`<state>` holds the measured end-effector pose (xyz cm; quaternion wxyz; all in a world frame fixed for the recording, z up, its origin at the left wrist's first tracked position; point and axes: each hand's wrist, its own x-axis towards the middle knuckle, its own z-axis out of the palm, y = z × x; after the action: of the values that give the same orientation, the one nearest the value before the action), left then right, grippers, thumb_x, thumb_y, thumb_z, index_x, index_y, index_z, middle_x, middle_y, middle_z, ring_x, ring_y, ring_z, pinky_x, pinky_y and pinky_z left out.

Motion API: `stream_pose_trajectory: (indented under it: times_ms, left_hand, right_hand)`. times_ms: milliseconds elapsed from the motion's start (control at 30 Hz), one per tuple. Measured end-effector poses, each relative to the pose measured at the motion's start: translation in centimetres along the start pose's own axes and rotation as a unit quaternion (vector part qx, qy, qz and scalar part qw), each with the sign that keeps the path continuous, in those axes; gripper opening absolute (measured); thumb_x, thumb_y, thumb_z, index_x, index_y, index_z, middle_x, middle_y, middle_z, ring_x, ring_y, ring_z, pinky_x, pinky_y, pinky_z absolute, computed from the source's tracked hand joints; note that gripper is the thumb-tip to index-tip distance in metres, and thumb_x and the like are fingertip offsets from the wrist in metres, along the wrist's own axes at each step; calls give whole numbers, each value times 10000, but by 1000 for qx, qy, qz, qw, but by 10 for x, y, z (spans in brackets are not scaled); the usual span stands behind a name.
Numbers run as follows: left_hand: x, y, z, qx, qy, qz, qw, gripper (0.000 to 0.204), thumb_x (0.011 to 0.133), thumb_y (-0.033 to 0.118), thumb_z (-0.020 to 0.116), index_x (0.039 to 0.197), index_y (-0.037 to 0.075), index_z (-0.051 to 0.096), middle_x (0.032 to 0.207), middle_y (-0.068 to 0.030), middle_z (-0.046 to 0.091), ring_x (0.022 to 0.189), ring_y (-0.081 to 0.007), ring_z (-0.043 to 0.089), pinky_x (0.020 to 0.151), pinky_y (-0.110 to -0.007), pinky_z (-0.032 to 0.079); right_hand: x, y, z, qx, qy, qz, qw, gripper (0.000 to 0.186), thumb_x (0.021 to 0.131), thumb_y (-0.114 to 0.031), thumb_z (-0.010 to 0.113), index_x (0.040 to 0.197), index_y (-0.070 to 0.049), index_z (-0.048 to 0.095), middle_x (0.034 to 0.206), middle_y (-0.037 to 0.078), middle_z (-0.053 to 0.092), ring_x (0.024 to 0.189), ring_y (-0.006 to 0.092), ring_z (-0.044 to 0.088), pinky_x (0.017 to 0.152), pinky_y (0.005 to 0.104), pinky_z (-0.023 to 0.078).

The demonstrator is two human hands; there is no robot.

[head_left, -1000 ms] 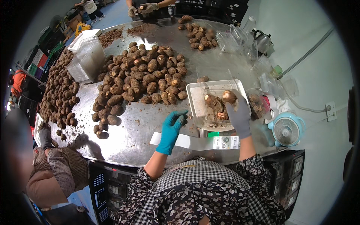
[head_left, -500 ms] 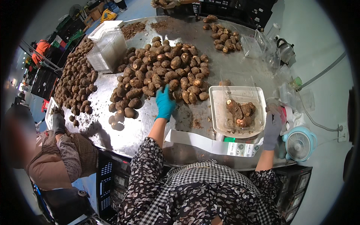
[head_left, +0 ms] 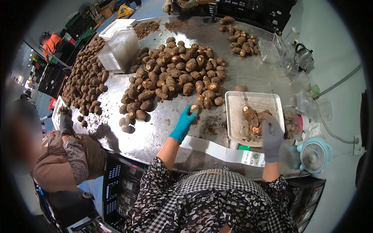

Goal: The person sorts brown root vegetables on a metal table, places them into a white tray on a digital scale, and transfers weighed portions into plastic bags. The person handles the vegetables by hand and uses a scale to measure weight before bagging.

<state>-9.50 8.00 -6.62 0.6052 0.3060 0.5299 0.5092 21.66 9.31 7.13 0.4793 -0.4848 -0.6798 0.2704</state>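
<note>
My left hand [head_left: 185,123], in a teal glove, is partly closed on a rough brown tuber [head_left: 195,108], which shows at my fingertips with a pale cut end. This tuber is at the near edge of a large heap of similar tubers [head_left: 178,73] and left of a shallow white tray [head_left: 228,116]. My right hand [head_left: 272,140], in a grey glove, is over the tray's right side; it is blurred, and I cannot tell how far open it is or whether it has hold of anything. Just left of its fingers, trimmed tubers [head_left: 248,113] lie in a clear plastic box inside the tray.

The tabletop [head_left: 159,132] is shiny metal, scattered with soil crumbs. A white paper strip [head_left: 210,148] with printed labels at its right end lies along the near side. A stack of clear boxes [head_left: 120,50] stands left of the heap, with a long bank of tubers [head_left: 79,83] farther left and a smaller pile [head_left: 243,42] at the far right. A steel kettle [head_left: 304,57] and a light-blue fan [head_left: 313,154] stand along the right, by a pale wall [head_left: 334,108]. Co-workers' gloved hands show at the left edge [head_left: 66,125] and far edge [head_left: 187,3].
</note>
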Motion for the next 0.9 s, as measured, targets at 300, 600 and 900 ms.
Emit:
stream_pose_trajectory:
  times_ms: [300, 600, 900]
  left_hand:
    - [-70, 42, 84, -317, -76, -204, 923, 671, 903, 617, 380, 1217, 40, 517, 995, -110, 645, 708, -185, 617, 570, -285, 500]
    - [-49, -9, 54, -276, -19, -98, 956, 530, 926, 499, 472, 1095, 10, 585, 868, -66, 627, 736, -168, 591, 642, -273, 485]
    - [-55, 9, 70, -253, -151, -16, 956, 522, 868, 173, 601, 1342, 53, 420, 1131, -118, 550, 990, -244, 568, 890, -400, 467]
  right_hand:
    - [-9, -28, 79, -36, -279, -147, 948, 554, 793, -249, 681, 1267, -46, 480, 1278, 183, 472, 1113, 347, 512, 934, 397, 444]
    - [-32, -15, 22, 19, -185, -53, 981, 403, 844, -259, 632, 1134, 12, 556, 1029, 158, 630, 952, 248, 629, 821, 330, 502]
    - [-21, 21, -11, -302, -53, -190, 933, 393, 798, -142, 621, 1175, -46, 561, 1156, 160, 568, 1114, 336, 510, 973, 412, 395]
